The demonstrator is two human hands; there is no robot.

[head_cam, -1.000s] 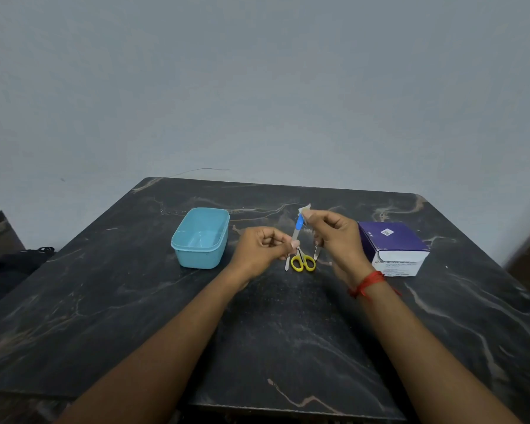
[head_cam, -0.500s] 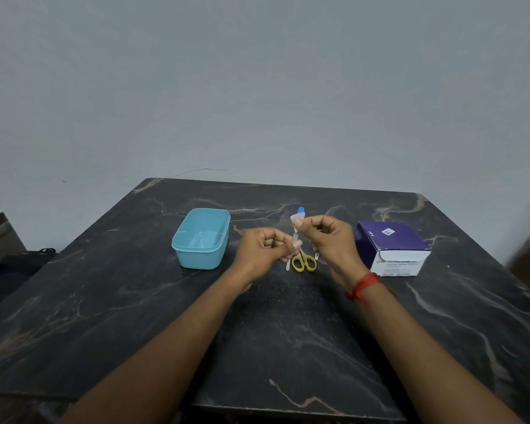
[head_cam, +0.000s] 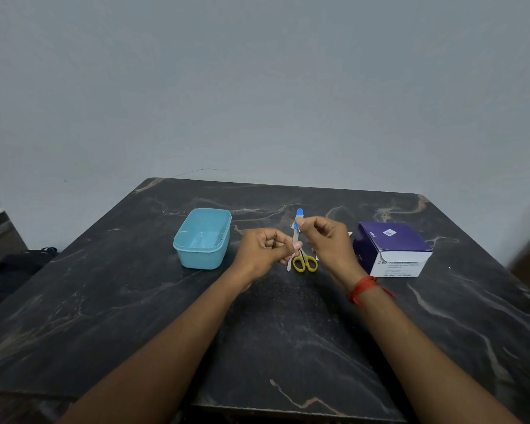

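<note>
A slim tool with a silver shaft and a blue tip [head_cam: 297, 228] stands almost upright above the middle of the black marble table [head_cam: 135, 301]. My left hand [head_cam: 265, 250] pinches its lower part between thumb and fingers. My right hand [head_cam: 326, 240], with a red thread on the wrist, pinches a small pale wrapper piece [head_cam: 298, 223] against the tool just below the blue tip. Small yellow-handled scissors [head_cam: 305, 263] lie on the table under both hands, their blades hidden by my fingers.
An open light-blue plastic tub [head_cam: 203, 238] sits left of my hands. A purple and white carton [head_cam: 392, 249] stands to the right. A dark bag [head_cam: 19, 264] lies on the floor past the table's left edge. A grey wall rises behind.
My right hand slid the pale wrapper down the tool, so the blue tip now stands bare above my fingers. The left hand kept its grip and barely moved.
</note>
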